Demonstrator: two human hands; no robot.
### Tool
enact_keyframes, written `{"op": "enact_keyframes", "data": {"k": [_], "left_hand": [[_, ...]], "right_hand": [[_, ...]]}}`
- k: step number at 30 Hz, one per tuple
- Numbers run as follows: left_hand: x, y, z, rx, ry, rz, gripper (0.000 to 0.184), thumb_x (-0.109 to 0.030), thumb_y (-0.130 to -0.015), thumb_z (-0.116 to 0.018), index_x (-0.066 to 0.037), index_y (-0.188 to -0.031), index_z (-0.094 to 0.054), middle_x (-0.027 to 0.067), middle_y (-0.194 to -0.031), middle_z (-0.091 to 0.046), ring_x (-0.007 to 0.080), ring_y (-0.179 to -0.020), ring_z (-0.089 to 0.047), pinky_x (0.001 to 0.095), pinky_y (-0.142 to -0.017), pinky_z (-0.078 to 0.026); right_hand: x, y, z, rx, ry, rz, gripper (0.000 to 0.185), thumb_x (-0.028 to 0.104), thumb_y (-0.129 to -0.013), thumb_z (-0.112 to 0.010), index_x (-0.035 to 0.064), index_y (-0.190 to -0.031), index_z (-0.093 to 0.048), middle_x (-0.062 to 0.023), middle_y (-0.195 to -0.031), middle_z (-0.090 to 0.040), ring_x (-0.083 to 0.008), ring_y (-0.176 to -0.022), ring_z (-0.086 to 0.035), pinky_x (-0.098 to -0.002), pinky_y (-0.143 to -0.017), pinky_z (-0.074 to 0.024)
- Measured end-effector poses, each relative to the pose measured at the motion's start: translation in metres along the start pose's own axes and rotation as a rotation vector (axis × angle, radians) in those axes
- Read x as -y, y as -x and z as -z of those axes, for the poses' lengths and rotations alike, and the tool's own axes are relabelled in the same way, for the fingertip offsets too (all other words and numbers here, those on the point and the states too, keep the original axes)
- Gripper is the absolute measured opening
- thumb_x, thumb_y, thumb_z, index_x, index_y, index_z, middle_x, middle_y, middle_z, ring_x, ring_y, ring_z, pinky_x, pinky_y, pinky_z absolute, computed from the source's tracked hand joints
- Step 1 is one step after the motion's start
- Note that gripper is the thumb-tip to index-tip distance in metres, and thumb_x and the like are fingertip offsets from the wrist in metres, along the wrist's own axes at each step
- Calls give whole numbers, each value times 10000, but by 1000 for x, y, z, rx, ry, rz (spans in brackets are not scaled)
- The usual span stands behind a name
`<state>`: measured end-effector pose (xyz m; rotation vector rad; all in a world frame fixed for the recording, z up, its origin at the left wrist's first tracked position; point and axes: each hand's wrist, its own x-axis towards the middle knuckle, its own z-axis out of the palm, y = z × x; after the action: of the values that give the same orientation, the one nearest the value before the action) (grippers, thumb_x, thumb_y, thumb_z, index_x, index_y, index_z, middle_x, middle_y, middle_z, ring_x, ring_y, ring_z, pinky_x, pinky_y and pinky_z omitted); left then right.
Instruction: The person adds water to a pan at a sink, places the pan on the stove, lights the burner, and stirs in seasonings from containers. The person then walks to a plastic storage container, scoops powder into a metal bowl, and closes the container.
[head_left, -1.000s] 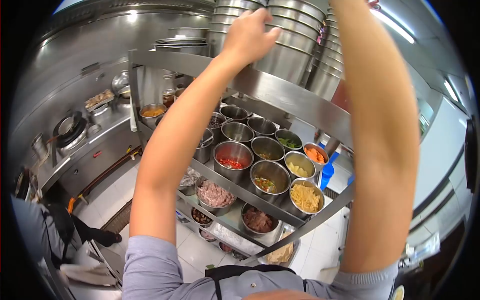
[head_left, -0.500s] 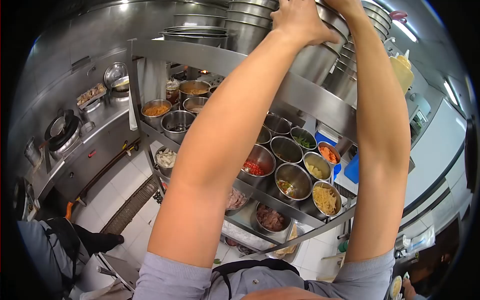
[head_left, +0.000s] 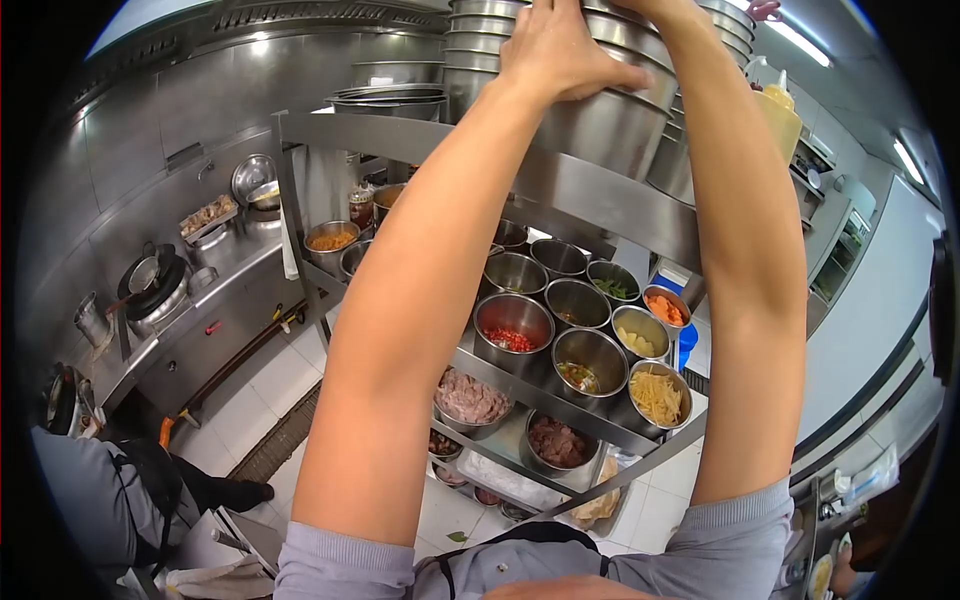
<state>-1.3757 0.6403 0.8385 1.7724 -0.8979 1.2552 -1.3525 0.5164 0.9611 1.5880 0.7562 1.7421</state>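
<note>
Grey sleeves, the left one point(head_left: 345, 562) at 7 o'clock and the right one point(head_left: 733, 518) between 4 and 5, frame two bare forearms raised toward the top of a steel rack. Between the arms, the rack's lower levels carry pink minced meat point(head_left: 472, 397) at 6 o'clock, pale yellow shreds point(head_left: 656, 397) at 4, chopped red chillies point(head_left: 510, 340) near the centre and orange slices point(head_left: 664, 309) at 3. Above them, at 1 o'clock, a stack of nested stainless-steel pots point(head_left: 600, 135) stands on the top shelf point(head_left: 620, 188). Against its near side lies the left hand point(head_left: 570, 58), thumb spread along the metal; its fingers run up out of view, so whether they grip cannot be told. Of the right hand point(head_left: 660, 8) only the base shows at the upper edge, its fingers hidden. The stack should handle as stiff, fairly heavy when taken together, hardly fragile, and slippery along its smooth walls; the rolled rims would give the surest hold, one hand on each opposite side. Beyond the right forearm, a yellow squeeze bottle point(head_left: 779, 120) stands at 2 o'clock; farther off, at 9, a dark wok point(head_left: 170, 285) rests near the wall.
</note>
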Motion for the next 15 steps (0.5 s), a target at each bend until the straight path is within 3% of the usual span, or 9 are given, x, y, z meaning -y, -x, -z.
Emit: {"op": "enact_keyframes", "data": {"k": [3, 4, 5, 8, 10, 12, 13, 14, 15], "left_hand": [[-11, 10, 16, 67, 107, -5, 1111, -412, -579, -823, 49, -1403, -239, 247, -1406, -332, 393, -1307, -352, 420, -1097, -316], [-16, 10, 17, 94, 110, 15, 1093, -412, -578, -825, 45, -1392, -256, 241, -1389, -351, 386, -1300, -361, 418, -1095, -317], [10, 7, -26, -306, -134, -102, 1019, -421, -563, -834, 35, -1325, -333, 221, -1314, -399, 358, -1236, -420, 426, -1039, -371], [8, 3, -1, -293, -109, -171, 871, -427, -620, -812, 42, -1250, -435, 221, -1266, -456, 319, -1180, -467, 416, -992, -402], [13, -15, 18, -191, 255, 60, 681, -469, -739, -730, 28, -1163, -537, 204, -1197, -525, 281, -1156, -489, 387, -983, -395], [34, -44, 28, -90, 622, 325, 600, -486, -813, -646, -9, -1170, -571, 179, -1216, -548, 254, -1153, -492, 378, -1001, -371], [46, -58, 30, -56, 741, 422, 578, -492, -838, -618, -21, -1172, -582, 170, -1222, -556, 245, -1151, -494, 375, -1007, -363], [58, -70, 29, 49, 716, 389, 593, -494, -848, -594, -39, -1226, -561, 156, -1272, -529, 243, -1169, -481, 388, -1020, -347], [66, -76, 28, 156, 687, 357, 610, -496, -858, -571, -56, -1280, -540, 142, -1323, -502, 241, -1186, -468, 402, -1033, -332]], "right_hand": [[18, -2, 24, 317, -66, -191, 246, 209, -815, -570, 17, -755, -711, -202, -772, -667, -376, -730, -642, -459, -717, -500], [26, -2, 34, 262, -32, -216, 251, 220, -833, -567, 19, -780, -709, -199, -770, -667, -375, -737, -644, -456, -717, -500], [26, -4, 41, 194, 5, -235, 257, 230, -851, -564, 22, -804, -707, -196, -767, -667, -374, -744, -645, -452, -717, -501], [-1, 2, 21, -155, -373, -275, 277, 254, -869, -559, 12, -863, -692, -188, -740, -664, -377, -740, -650, -440, -699, -508], [-26, 10, 29, 22, -321, -343, 316, 268, -896, -531, -15, -892, -673, -205, -762, -663, -365, -799, -661, -442, -727, -508], [-29, 36, 44, 14, -223, -977, 397, 338, -877, -538, -39, -900, -660, -228, -773, -661, -364, -808, -664, -469, -712, -499], [-55, 46, 13, 180, -416, -1068, 412, 400, -829, -552, -3, -779, -621, -172, -622, -608, -339, -597, -609, -463, -628, -489], [-77, 63, -18, 177, -412, -1072, 412, 400, -829, -552, -3, -779, -621, -172, -622, -608, -339, -597, -609, -463, -628, -489], [-63, 67, -8, 122, -948, -1366, 369, 400, -802, -557, 40, -721, -561, -105, -554, -509, -290, -507, -516, -433, -550, -456]]}}
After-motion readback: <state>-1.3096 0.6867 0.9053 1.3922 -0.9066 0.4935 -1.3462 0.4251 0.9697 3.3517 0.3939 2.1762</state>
